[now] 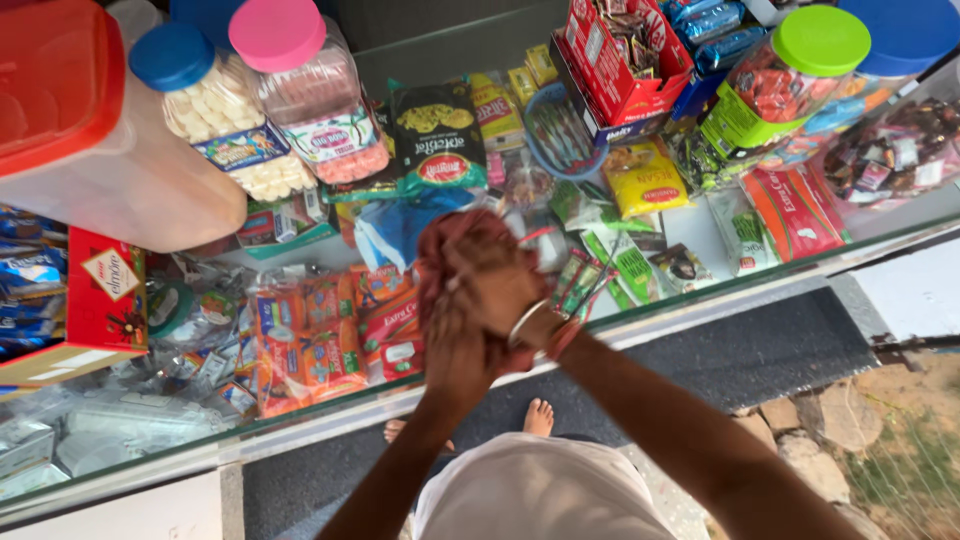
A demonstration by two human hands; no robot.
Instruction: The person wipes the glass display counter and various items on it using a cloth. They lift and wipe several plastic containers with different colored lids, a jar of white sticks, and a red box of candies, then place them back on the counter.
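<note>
Both hands – left hand (462, 350) and right hand (497, 285) – are clenching a reddish cloth (450, 240) together, bunching it just above the snack packets (330, 335) under the glass counter (300, 420)

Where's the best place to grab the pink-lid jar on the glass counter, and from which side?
Judging by its pose, the pink-lid jar stands upright, so take it around the waist just under the lid, with the grip closing across the width. Come from above: the blue-lid jar crowds one side and the dark snack bag the other. Both hands, left and right, look clasped on a reddish cloth.
</note>
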